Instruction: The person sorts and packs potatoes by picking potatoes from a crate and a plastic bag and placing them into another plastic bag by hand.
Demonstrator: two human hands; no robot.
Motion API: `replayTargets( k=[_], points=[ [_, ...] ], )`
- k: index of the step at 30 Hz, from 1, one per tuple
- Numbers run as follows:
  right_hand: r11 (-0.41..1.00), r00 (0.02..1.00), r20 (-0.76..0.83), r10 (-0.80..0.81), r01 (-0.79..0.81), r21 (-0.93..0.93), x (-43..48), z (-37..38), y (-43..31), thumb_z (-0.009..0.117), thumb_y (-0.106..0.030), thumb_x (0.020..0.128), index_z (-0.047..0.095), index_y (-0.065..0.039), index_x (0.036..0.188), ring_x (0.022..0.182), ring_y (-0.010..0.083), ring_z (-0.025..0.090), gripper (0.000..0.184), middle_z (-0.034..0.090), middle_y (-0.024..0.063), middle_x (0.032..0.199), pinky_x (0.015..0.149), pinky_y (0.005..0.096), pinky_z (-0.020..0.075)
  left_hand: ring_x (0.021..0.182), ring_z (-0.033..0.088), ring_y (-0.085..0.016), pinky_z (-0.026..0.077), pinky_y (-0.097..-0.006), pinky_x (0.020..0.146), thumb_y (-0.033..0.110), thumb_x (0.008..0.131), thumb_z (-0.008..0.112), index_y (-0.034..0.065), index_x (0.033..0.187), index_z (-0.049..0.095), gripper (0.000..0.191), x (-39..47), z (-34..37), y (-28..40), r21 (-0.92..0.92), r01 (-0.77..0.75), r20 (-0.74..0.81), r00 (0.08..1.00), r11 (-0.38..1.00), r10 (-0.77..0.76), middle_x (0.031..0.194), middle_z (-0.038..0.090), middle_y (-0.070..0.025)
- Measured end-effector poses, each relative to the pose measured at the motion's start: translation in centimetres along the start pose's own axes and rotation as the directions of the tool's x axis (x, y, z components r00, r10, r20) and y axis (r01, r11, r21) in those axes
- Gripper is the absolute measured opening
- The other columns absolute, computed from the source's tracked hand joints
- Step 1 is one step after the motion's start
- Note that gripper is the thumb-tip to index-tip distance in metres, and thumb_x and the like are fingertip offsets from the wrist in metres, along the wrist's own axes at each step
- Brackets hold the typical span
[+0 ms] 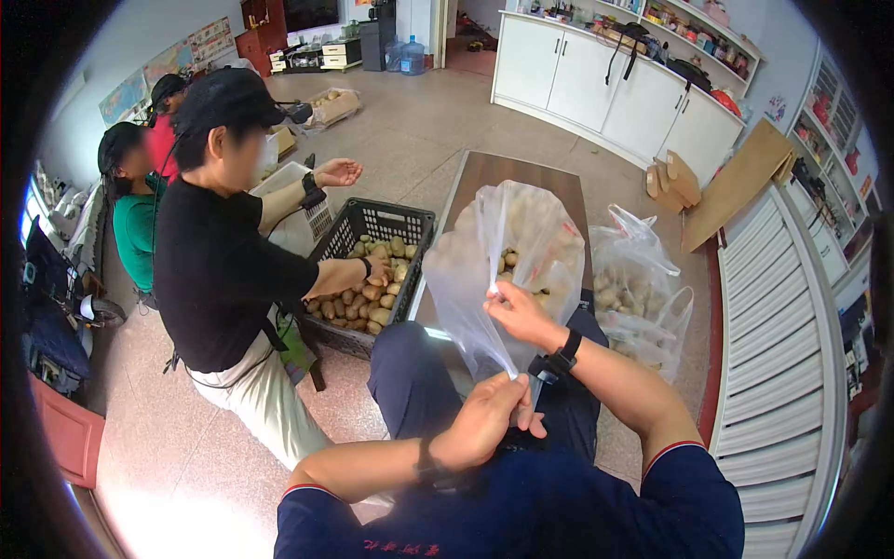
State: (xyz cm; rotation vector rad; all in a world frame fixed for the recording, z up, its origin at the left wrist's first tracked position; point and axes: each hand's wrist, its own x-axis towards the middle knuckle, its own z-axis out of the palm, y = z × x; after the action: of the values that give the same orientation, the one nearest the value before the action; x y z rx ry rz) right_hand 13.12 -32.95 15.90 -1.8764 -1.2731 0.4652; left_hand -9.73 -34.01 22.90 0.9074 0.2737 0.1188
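Observation:
A large clear plastic bag [461, 265] lies over a low table [482, 171] with a dark brown top, right before my knees. Potatoes [510, 260] show through its film and through a gap in it. My left hand [489, 412] pinches the near edge of the bag between thumb and fingers. Farther up the same bag, my right hand [524, 314] grips a gathered fold of plastic. The film is stretched between the two hands. How full the bag is, I cannot tell through the cloudy plastic.
Left of the table stands a black plastic crate [349, 209] of potatoes, with a co-worker's hand [378, 271] in it. Tied bags of potatoes [628, 297] sit on the floor at the right, near a white radiator [775, 335]. Other people [136, 209] are at the far left.

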Motion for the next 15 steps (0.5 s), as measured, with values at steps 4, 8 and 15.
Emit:
replayTargets(
  k=[4, 8, 15],
  points=[
    [1.000, 1.000, 0.016, 0.017, -0.018, 0.018, -1.2, 0.9, -0.5, 0.064, -0.035, 0.091, 0.057, -0.004, 0.104, 0.082, 0.0248, 0.062, 0.034, 0.064, 0.0131, 0.089, 0.075, 0.0366, 0.0485, 0.069, 0.066, -0.029, 0.053, -0.0395, 0.082, 0.027, 0.105, 0.039, 0.0024, 0.085, 0.051, 0.033, -1.1, -0.2, 0.4, 0.037, 0.032, 0.053, 0.998, 0.999, -0.034, 0.066, 0.055, -0.0102],
    [0.992, 1.000, 0.017, 0.011, -0.013, 0.126, -2.5, 1.3, -1.5, 0.065, -0.032, 0.092, 0.057, -0.004, 0.103, 0.080, 0.0230, 0.062, 0.031, 0.064, 0.0115, 0.088, 0.073, 0.0355, 0.0488, 0.076, 0.068, -0.028, 0.053, -0.0383, 0.083, 0.027, 0.106, 0.039, 0.0020, 0.087, 0.051, 0.034, -1.9, -0.9, 0.6, 0.052, 0.009, 0.118, 0.993, 0.999, -0.015, 0.069, 0.058, -0.0105],
    [0.985, 0.997, 0.029, -0.069, 0.064, 0.158, -2.6, 3.5, -3.4, 0.064, -0.024, 0.093, 0.058, -0.003, 0.105, 0.082, 0.0166, 0.060, 0.025, 0.064, 0.0070, 0.088, 0.074, 0.0347, 0.0493, 0.084, 0.068, -0.024, 0.053, -0.0366, 0.084, 0.026, 0.107, 0.038, 0.0023, 0.089, 0.052, 0.033, -2.7, -1.9, 1.2, 0.126, -0.038, 0.163, 0.986, 0.991, 0.017, 0.073, 0.062, -0.0102]
  ],
)
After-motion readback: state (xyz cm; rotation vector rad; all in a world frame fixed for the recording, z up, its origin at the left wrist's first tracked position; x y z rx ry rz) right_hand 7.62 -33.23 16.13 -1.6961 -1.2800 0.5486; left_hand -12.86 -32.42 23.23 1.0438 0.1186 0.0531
